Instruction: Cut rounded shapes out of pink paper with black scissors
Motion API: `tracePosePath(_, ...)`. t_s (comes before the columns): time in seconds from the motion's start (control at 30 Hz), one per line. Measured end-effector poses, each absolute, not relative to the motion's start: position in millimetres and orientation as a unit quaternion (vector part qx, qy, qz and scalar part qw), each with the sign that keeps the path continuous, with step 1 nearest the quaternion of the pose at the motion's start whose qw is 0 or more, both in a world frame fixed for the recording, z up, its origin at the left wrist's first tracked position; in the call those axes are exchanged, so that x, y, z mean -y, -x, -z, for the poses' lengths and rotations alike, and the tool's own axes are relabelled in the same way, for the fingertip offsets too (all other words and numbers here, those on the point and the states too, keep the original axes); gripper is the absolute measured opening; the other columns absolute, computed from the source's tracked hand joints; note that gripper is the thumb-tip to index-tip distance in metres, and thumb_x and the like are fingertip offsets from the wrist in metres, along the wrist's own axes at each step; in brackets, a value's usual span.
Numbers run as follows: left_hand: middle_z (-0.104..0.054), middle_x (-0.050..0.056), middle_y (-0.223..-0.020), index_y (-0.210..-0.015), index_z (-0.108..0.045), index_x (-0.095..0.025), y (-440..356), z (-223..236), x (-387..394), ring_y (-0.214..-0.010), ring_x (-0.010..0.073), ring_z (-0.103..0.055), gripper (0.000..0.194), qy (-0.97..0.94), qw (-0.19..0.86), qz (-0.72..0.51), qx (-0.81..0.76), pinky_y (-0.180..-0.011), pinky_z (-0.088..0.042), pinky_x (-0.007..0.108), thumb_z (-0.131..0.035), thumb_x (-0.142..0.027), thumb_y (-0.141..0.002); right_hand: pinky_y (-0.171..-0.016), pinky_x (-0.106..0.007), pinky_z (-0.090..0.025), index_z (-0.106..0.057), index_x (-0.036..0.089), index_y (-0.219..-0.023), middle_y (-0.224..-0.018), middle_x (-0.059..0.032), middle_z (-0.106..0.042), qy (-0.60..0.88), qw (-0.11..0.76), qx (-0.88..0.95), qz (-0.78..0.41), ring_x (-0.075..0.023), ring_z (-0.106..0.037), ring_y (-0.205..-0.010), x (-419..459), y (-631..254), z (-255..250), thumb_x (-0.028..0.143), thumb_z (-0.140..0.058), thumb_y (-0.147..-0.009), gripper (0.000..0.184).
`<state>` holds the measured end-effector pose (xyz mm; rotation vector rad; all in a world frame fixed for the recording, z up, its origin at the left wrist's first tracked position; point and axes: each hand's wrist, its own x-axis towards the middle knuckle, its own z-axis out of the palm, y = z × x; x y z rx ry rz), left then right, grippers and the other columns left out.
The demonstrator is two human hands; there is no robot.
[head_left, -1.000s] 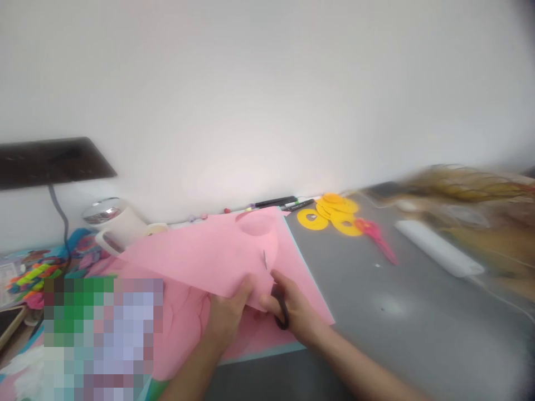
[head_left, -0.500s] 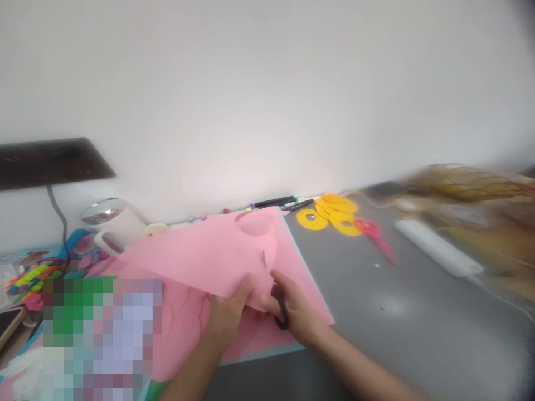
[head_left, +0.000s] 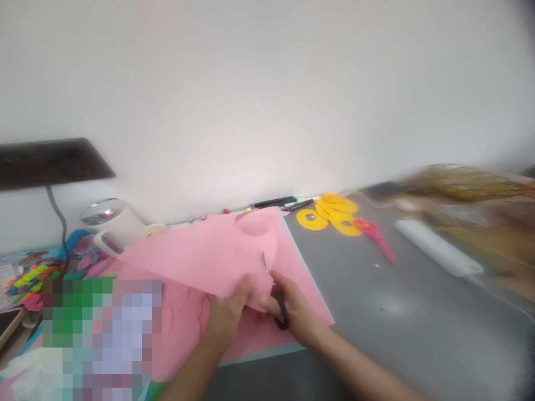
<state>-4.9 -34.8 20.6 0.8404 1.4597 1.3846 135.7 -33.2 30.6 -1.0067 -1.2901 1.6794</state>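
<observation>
A large pink paper sheet (head_left: pixel 209 253) is lifted off the grey table (head_left: pixel 397 312), with a round hole cut near its far corner. My left hand (head_left: pixel 228 314) pinches the sheet's near edge, fingers closed on it. My right hand (head_left: pixel 292 309) grips black-handled scissors (head_left: pixel 281 309), whose thin blade tip pokes up through the paper just above my fingers. More pink paper lies flat under the lifted sheet.
Yellow paper rings (head_left: pixel 332 214) and red scissors (head_left: pixel 376 236) lie at the back right. Markers (head_left: pixel 278 201) line the wall. A white mug (head_left: pixel 115 225) and colourful clutter (head_left: pixel 33 275) sit at left. A white tube (head_left: pixel 437 248) lies at right.
</observation>
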Motion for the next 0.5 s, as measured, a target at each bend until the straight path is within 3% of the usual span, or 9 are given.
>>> tracePosePath(0.5,-0.072,0.011,-0.096,-0.092,-0.069,-0.014,6.5,-21.5,34.4,-0.097,0.0281,-0.065,0.044,-0.327,0.479,-0.553,-0.599,-0.092,-0.048,0.043,-0.077,-0.042,-0.059,-0.044,-0.020,-0.029,-0.036,0.022,-0.070,-0.050,0.0071,-0.049,0.413,0.377,0.505,-0.658,-0.0086,-0.044,-0.043,34.2,-135.6,-29.3,0.054,-0.072,-0.067,0.048)
